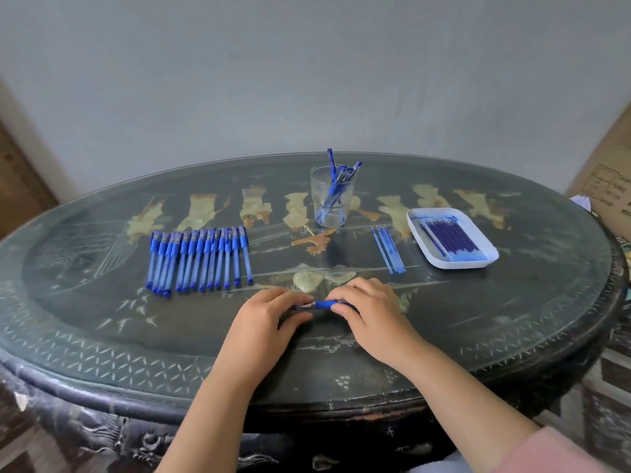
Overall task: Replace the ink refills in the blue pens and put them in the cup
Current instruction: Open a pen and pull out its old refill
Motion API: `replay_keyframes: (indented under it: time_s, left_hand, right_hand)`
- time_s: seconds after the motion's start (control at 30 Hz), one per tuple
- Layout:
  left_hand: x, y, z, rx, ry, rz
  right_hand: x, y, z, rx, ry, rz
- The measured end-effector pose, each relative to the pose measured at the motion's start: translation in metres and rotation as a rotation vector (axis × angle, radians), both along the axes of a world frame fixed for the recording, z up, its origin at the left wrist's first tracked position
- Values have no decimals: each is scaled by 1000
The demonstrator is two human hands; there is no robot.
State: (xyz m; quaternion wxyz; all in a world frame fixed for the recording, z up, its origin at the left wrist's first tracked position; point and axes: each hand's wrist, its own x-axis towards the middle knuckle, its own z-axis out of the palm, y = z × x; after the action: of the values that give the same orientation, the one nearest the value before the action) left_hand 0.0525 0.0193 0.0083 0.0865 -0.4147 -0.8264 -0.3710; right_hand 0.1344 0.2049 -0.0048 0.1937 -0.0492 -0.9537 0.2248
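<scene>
Head view: blue pen (322, 304) horizontal btwn both hands at front-centre of oval table (478, 319). L hand (269, 314) fingers curled round one end, R hand (368, 308) fingers curled round the other. Row of blue pens (199, 257) side by side at L. Glass cup (331, 196) at rear centre w/ pens leaning inside. Loose refills (389, 249) just beside white tray (485, 264) of refills at R.
</scene>
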Motion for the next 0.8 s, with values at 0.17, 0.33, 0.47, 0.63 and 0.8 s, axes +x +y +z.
replay_keyframes:
  time_s: [0.17, 0.33, 0.47, 0.63, 0.8]
  left_hand:
    - [0, 2, -2, -10, 32, 28]
    - [-1, 3, -2, -19, -13, 4]
    - [-2, 3, -1, -12, -99, 6]
    - [-4, 3, -1, -15, -168, -11]
    - [-4, 4, 3, -48, -250, -30]
  right_hand:
    - [-2, -3, -3, 35, -33, 37]
    - [-2, -4, -7, 103, 72, 36]
    - [0, -5, -8, 155, 92, 45]
    - [1, -6, -7, 211, 108, 60]
    - [2, -6, -7, 267, 186, 56]
